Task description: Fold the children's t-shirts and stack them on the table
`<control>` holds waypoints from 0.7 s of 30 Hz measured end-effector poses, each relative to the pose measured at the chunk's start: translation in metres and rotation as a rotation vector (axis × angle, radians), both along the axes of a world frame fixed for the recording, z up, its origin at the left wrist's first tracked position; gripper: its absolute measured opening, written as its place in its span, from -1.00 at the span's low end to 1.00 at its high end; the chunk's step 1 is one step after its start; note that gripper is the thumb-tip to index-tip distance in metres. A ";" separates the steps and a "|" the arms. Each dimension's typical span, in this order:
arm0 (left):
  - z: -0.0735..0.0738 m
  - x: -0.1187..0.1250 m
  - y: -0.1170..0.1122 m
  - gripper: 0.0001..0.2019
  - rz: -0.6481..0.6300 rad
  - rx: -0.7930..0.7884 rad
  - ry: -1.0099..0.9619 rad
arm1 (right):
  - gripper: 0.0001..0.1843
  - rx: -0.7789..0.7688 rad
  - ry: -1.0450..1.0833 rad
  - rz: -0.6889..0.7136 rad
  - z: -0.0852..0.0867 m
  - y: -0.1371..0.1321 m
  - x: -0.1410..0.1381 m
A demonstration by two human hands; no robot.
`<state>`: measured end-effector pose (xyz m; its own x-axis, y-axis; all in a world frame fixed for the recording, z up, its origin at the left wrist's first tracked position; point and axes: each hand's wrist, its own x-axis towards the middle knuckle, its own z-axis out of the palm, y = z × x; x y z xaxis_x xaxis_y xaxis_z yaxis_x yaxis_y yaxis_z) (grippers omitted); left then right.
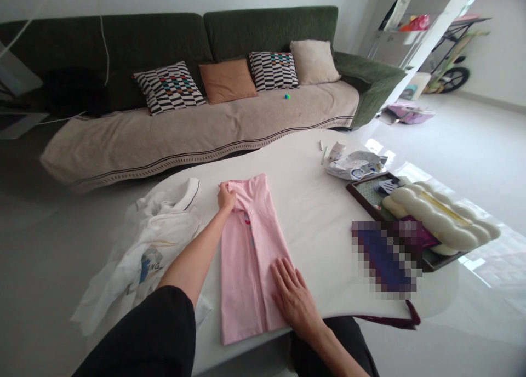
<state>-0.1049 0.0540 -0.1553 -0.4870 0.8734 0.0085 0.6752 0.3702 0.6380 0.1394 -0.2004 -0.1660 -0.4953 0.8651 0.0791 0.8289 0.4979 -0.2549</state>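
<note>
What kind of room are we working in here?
Probably a home living room: a long green sofa with patterned and plain cushions stands behind a low white table, where pink trousers lie.

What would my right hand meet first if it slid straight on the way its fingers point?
More of the pink garment that your right hand already rests on. Farther along, the line seems to pass close to your left hand; whether they'd touch is unclear.
</note>
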 end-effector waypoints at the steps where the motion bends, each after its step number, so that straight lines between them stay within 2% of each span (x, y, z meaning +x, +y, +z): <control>1: 0.003 0.001 -0.001 -0.63 0.022 -0.011 0.007 | -0.43 -0.014 -0.014 -0.010 -0.004 -0.001 0.000; 3: 0.008 0.008 -0.006 -0.58 0.051 0.025 0.055 | -0.41 -0.029 -0.026 -0.024 -0.009 -0.003 -0.001; 4: 0.010 0.014 -0.009 -0.55 0.017 0.081 0.101 | -0.41 -0.033 -0.027 -0.027 -0.010 -0.004 -0.002; 5: 0.012 0.022 -0.013 -0.53 -0.072 0.152 0.157 | -0.41 -0.035 -0.026 -0.028 -0.011 -0.005 -0.002; 7: 0.010 0.042 -0.021 -0.53 -0.426 0.251 0.272 | -0.40 -0.037 -0.022 -0.033 -0.012 -0.004 -0.003; 9: 0.003 0.061 -0.025 -0.52 -0.824 0.190 0.353 | -0.39 -0.035 -0.017 -0.037 -0.013 -0.004 -0.004; 10: -0.001 0.068 -0.025 -0.51 -0.943 0.122 0.382 | -0.39 -0.033 -0.017 -0.039 -0.013 -0.004 -0.004; 12: -0.006 0.079 -0.021 -0.48 -1.004 0.001 0.430 | -0.37 -0.028 -0.021 -0.038 -0.012 -0.007 -0.002; 14: -0.006 0.084 -0.017 -0.47 -0.957 -0.055 0.454 | -0.34 -0.035 -0.024 -0.019 -0.008 -0.012 0.003; 16: 0.001 0.085 -0.024 -0.44 -0.930 -0.046 0.462 | -0.27 -0.067 -0.018 0.040 -0.002 -0.018 0.013; 18: 0.010 0.083 -0.055 -0.39 -0.942 0.001 0.454 | -0.17 -0.120 -0.011 0.122 0.006 -0.024 0.026; 19: 0.014 0.080 -0.080 -0.37 -0.967 0.022 0.441 | -0.12 -0.145 -0.010 0.159 0.009 -0.025 0.033; 21: 0.018 0.071 -0.146 -0.31 -1.063 0.014 0.397 | -0.03 -0.180 -0.015 0.212 0.013 -0.027 0.045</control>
